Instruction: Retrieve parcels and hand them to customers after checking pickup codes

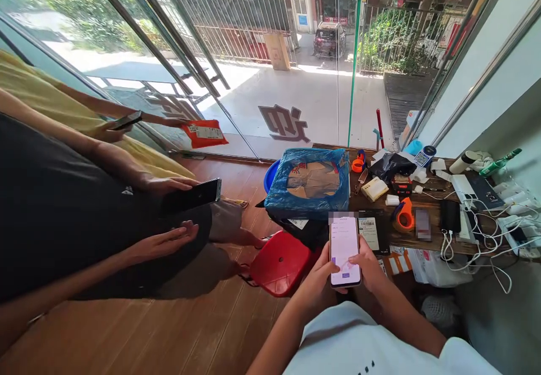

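A lit smartphone (345, 245) is held upright between both my hands, just in front of the wooden table. Fingers of my left hand (320, 273) curl round its left edge, with the thumb over the lower screen. On the other side my right hand (368, 267) grips the right edge, its thumb also over the screen. The screen is white with small text and a purple button at the bottom; the words are too small to read. Just beyond the phone lie a black parcel with a label (298, 223) and a flat dark package (368, 234).
A box in blue wrap (276, 186) sits at the table's left end, above a red stool (279, 265). Orange tape dispensers (406, 215), cables and a power bank (450, 216) crowd the table. At left, one person holds a phone (192, 193); another holds an orange parcel (205, 133).
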`<state>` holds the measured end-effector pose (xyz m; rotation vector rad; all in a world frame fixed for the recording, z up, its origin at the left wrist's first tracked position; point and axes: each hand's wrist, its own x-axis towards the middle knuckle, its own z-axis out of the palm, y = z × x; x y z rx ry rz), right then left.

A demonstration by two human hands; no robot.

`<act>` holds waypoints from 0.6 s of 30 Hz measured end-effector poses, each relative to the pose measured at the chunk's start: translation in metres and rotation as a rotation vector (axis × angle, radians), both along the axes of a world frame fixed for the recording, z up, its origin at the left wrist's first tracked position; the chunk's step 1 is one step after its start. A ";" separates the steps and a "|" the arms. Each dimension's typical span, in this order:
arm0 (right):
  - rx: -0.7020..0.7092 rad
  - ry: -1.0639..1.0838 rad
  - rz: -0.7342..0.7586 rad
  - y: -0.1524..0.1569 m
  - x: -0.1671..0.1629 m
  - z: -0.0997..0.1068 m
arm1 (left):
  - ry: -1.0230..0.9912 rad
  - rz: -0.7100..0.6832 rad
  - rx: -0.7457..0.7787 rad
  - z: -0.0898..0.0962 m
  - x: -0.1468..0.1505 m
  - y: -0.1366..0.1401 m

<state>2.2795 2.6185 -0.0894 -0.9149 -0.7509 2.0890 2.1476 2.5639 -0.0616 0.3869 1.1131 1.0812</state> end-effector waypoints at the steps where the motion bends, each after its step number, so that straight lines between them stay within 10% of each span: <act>1: 0.033 -0.017 0.024 -0.001 0.000 0.002 | 0.018 -0.026 -0.004 0.000 -0.001 -0.002; 18: 0.038 -0.013 0.086 -0.003 0.001 0.015 | -0.112 0.036 0.035 -0.003 -0.009 -0.010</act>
